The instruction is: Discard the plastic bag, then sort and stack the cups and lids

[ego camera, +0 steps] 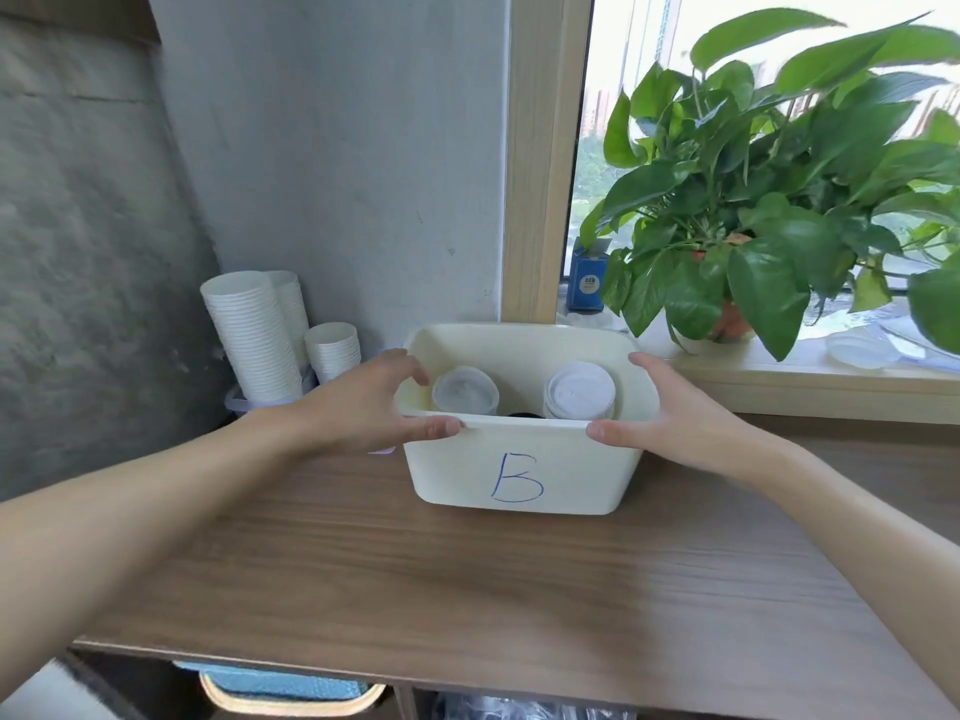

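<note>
A cream plastic bin marked with a blue "B" stands on the wooden table. My left hand grips its left rim, thumb on the front edge and fingers curled over the side. My right hand holds the right rim the same way. Inside the bin stand a stack of clear lids on the left and a stack of white lids on the right, with something dark between them. Tall stacks of white paper cups and a shorter stack stand against the wall at the left.
A potted green plant fills the windowsill at the right, with a blue box beside it and clear plastic items on the sill. Below the table edge are a blue-lined basket and clear plastic.
</note>
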The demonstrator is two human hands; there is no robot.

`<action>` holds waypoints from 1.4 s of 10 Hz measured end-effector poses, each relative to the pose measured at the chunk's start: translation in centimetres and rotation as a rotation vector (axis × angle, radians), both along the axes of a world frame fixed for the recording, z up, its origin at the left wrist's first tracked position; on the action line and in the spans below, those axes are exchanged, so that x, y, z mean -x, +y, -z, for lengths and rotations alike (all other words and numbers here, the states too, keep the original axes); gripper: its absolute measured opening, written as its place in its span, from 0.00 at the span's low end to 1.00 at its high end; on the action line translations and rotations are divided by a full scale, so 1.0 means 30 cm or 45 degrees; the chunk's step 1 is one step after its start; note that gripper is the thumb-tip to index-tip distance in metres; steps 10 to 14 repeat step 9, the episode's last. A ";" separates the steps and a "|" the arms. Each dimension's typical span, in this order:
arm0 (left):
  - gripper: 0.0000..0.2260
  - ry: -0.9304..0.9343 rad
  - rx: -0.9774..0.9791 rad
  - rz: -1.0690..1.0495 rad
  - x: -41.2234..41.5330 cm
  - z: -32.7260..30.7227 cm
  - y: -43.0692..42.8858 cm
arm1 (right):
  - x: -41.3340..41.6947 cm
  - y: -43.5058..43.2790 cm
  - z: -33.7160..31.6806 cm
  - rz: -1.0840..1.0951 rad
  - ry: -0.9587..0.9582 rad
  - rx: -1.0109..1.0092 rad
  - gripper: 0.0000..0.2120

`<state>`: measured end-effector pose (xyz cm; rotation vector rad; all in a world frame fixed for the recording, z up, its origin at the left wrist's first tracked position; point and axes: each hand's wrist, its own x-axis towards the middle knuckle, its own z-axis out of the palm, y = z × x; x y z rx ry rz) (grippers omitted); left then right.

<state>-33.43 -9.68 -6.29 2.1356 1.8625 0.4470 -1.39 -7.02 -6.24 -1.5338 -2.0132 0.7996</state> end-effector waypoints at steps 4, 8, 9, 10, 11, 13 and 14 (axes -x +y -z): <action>0.31 0.003 0.004 -0.115 0.068 -0.014 0.062 | 0.091 0.097 0.004 -0.025 0.013 -0.030 0.54; 0.33 -0.014 0.034 -0.088 0.073 -0.028 0.066 | 0.092 0.100 -0.017 -0.038 -0.086 -0.123 0.50; 0.36 -0.134 -0.034 -0.094 0.084 -0.051 0.094 | 0.103 0.121 -0.057 -0.065 0.292 -0.168 0.38; 0.36 -0.134 -0.034 -0.094 0.084 -0.051 0.094 | 0.103 0.121 -0.057 -0.065 0.292 -0.168 0.38; 0.36 -0.134 -0.034 -0.094 0.084 -0.051 0.094 | 0.103 0.121 -0.057 -0.065 0.292 -0.168 0.38; 0.36 -0.134 -0.034 -0.094 0.084 -0.051 0.094 | 0.103 0.121 -0.057 -0.065 0.292 -0.168 0.38; 0.36 -0.134 -0.034 -0.094 0.084 -0.051 0.094 | 0.103 0.121 -0.057 -0.065 0.292 -0.168 0.38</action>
